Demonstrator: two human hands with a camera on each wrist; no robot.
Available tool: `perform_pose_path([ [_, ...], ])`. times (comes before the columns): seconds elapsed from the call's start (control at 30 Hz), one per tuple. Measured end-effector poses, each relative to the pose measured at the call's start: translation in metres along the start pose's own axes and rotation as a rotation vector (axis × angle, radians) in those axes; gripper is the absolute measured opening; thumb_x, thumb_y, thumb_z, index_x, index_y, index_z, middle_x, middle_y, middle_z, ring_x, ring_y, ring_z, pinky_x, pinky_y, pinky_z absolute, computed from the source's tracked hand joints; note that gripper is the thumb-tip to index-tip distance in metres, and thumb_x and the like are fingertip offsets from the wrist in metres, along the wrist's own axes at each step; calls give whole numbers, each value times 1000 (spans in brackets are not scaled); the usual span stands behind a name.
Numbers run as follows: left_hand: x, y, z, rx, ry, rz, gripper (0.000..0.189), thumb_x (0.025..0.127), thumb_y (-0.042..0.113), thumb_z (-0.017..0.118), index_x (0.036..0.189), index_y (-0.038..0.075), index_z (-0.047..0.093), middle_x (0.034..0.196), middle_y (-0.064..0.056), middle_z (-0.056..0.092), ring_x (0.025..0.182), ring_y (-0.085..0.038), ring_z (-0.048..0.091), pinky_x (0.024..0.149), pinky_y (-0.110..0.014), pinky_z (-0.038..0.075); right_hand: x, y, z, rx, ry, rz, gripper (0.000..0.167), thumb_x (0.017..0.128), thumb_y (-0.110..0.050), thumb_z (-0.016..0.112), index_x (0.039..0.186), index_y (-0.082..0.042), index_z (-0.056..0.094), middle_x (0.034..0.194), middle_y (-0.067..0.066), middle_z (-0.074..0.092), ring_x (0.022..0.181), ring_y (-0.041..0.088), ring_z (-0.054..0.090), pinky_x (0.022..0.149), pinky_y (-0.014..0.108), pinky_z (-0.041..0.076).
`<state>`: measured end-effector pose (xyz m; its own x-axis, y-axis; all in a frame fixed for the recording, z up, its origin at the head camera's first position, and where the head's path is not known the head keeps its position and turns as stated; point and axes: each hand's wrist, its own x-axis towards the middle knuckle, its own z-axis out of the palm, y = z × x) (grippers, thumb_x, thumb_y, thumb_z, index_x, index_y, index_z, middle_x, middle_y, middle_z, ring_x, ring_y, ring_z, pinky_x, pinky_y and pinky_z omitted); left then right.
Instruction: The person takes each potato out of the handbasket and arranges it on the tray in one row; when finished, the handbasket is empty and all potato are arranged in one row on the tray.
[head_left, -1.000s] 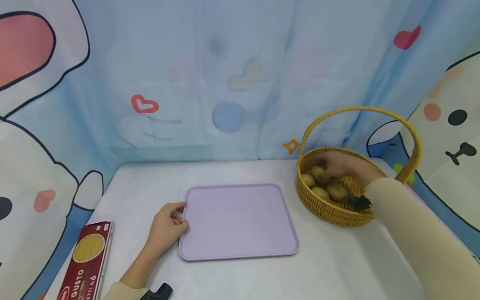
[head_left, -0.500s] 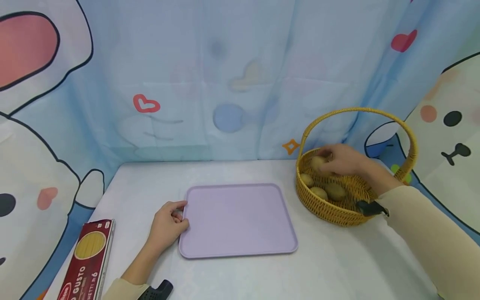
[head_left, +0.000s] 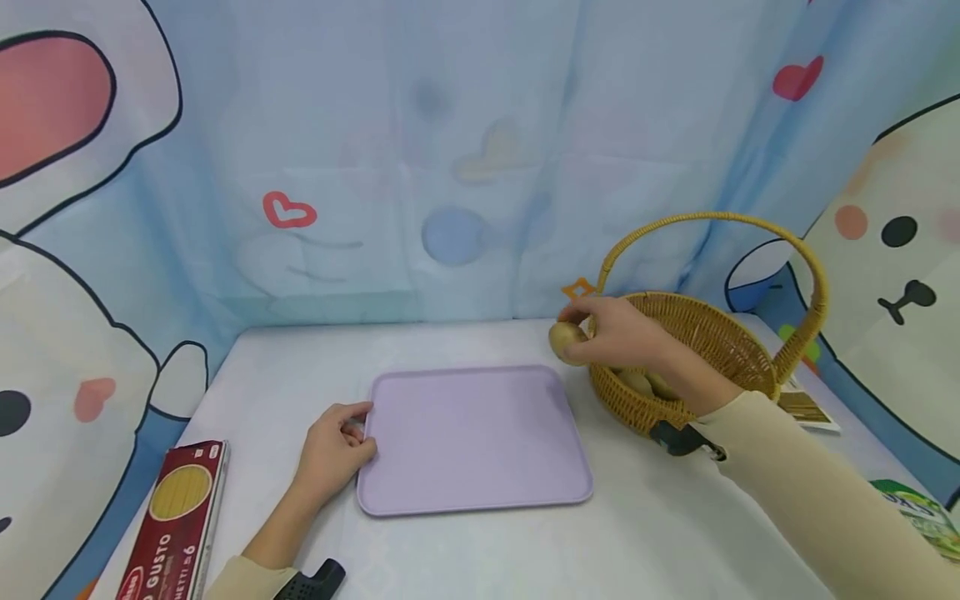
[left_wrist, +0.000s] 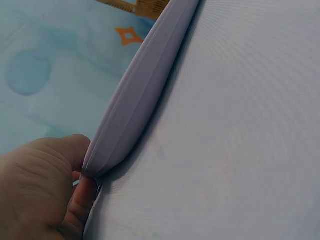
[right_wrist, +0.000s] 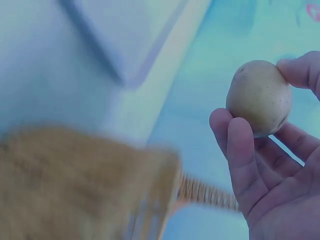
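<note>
Just past the left rim of the wicker basket (head_left: 690, 312), my right hand (head_left: 630, 337) holds a potato (head_left: 566, 342) in the air. The right wrist view shows this pale, speckled potato (right_wrist: 257, 97) between thumb and fingertips. More potatoes (head_left: 636, 382) lie in the basket, partly hidden by my right hand and wrist. On the left, my left hand (head_left: 336, 446) pinches the left edge of a flat lilac tray (head_left: 480, 442). In the left wrist view, the tray's rim (left_wrist: 130, 105) sits between the thumb and a finger of my left hand (left_wrist: 40, 185).
A red spaghetti box (head_left: 176, 517) lies at the table's left edge. Behind the basket's right side is a partly hidden flat packet (head_left: 810, 408). A green package (head_left: 922, 517) shows at far right beside my sleeve. A patterned blue curtain (head_left: 450, 167) hangs behind the table.
My right hand has lifted a potato out of the basket and carried it left, over the rim. My left hand stays at the tray's edge.
</note>
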<state>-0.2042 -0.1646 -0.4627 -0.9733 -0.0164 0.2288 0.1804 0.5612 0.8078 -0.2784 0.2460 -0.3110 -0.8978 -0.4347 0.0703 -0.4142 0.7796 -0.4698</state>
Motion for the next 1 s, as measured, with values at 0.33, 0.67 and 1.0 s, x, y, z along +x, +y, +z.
perform_pose_path([
  [0.33, 2, 2, -3, -9, 4, -3, 50, 69, -3, 71, 119, 2, 67, 89, -7, 56, 69, -13, 54, 58, -20, 47, 38, -41, 59, 103, -14, -94, 39, 78, -24, 70, 115, -16, 64, 105, -1, 63, 83, 19, 57, 69, 36, 48],
  [0.67, 4, 3, 2, -54, -12, 16, 51, 69, -4, 70, 119, 1, 66, 101, -9, 60, 69, -14, 54, 57, -20, 47, 61, -71, 107, 194, -9, -5, 38, 75, -29, 72, 110, -16, 65, 99, -2, 63, 77, 17, 57, 64, 34, 48],
  [1.0, 2, 0, -1, -44, -8, -5, 51, 68, -6, 71, 118, 1, 66, 100, -9, 60, 69, -14, 54, 57, -20, 47, 81, -100, 154, 230, 28, 10, 40, 75, -30, 73, 111, -14, 66, 97, 0, 63, 81, 16, 57, 66, 30, 49],
])
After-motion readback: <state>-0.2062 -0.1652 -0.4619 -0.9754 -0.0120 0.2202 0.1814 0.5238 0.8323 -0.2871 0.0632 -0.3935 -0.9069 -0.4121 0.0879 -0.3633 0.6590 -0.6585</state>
